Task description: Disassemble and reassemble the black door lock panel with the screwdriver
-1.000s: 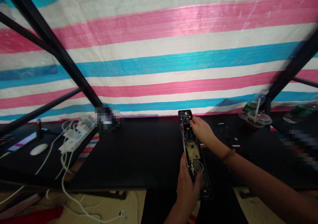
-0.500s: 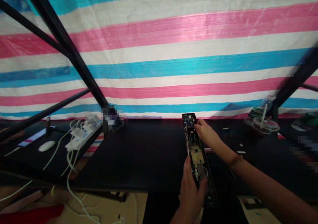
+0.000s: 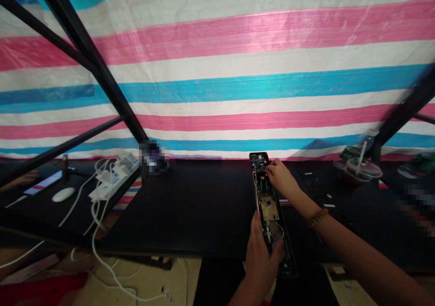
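A long, narrow black electronic housing point(image 3: 287, 251) with its insides exposed stands out from the black table towards me. At its far end is a dark circuit board point(image 3: 260, 163); a brass-coloured metal plate point(image 3: 269, 208) with a round part sits mid-length, and a white wire point(image 3: 255, 188) runs along the left edge. My left hand point(image 3: 260, 256) is closed around the lower part, fingers on the left side and thumb across the front. My right hand point(image 3: 280, 174) pinches at the right edge of the board; whatever its fingertips hold is hidden.
Left lie a white power strip point(image 3: 112, 184) with cables, a white mouse point(image 3: 63, 194) and a lit phone point(image 3: 44, 184), near another person's hand point(image 3: 25, 178). Right of the housing are small loose parts point(image 3: 329, 205), a lidded cup point(image 3: 362, 172) with a straw and a plastic bottle point(image 3: 353, 150).
Both hands keep their holds on the housing, with only slight shifts of the right hand and wrist. Another person's hand has come into view by the phone. The camera view moved slightly.
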A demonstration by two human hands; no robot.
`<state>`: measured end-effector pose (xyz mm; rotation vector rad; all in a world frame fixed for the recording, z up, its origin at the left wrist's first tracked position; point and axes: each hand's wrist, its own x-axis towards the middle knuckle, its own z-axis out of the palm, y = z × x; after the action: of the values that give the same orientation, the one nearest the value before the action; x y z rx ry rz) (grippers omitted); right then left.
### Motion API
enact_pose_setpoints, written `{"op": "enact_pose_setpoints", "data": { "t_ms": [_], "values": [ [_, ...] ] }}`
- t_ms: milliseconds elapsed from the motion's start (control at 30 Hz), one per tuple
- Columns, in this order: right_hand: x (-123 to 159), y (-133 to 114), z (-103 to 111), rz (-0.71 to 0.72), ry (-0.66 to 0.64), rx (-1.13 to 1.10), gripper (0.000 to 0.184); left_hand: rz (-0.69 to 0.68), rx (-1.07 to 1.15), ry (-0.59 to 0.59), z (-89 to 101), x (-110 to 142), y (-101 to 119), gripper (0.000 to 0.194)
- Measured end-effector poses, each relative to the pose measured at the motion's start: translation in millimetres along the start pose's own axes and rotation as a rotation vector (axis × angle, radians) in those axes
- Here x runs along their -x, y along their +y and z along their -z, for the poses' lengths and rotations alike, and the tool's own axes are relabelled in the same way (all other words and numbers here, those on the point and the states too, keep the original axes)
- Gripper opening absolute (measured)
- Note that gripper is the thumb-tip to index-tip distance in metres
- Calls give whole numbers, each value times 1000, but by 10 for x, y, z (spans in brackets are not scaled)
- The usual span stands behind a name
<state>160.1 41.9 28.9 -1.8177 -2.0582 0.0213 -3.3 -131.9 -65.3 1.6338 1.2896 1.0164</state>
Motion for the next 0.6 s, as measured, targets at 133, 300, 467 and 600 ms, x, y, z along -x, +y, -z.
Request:
{"op": "enact_pose_setpoints", "data": {
  "t_ms": [133, 300, 467, 600],
  "values": [
    [18, -15, 41, 41, -57, 60, 28, 5, 12, -4, 6, 0, -1, 80],
    [57, -23, 83, 138, -79, 169, 26, -8, 30, -10, 17, -5, -2, 81],
    [124, -35, 94, 189, -74, 200, 23, 15, 30, -14, 14, -1, 11, 82],
    [161, -7, 95, 203, -72, 135, 24, 28, 6, -30, 20, 7, 1, 81]
  ]
}}
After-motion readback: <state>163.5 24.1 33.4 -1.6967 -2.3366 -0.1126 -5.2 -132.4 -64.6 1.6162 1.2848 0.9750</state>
